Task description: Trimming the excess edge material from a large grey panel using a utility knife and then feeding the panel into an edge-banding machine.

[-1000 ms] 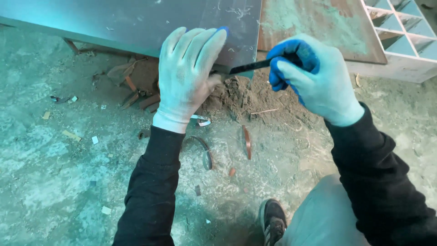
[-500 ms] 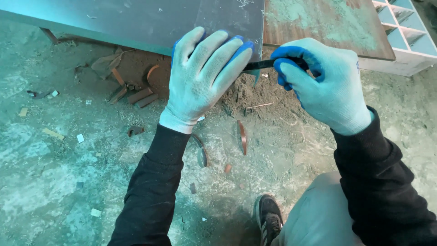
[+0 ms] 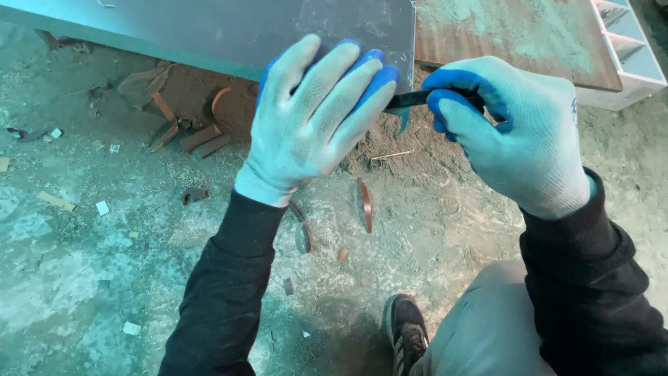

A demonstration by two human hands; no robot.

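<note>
Left of my hands, brown edge-banding scraps lie in sawdust on the concrete floor. Left hand, gloved, fingers spread flat, presses the grey panel at its corner. Right hand, just beside it, is clenched around a dark trimming knife whose tip meets the panel's edge. Judged step: trimming the edge strip; the next stroke calls for a steady pull along the edge, clear of my left fingertips.

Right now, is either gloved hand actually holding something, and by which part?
The right hand grips a thin black tool by its rear end. The left hand holds nothing; it lies flat on the grey panel's edge.
</note>
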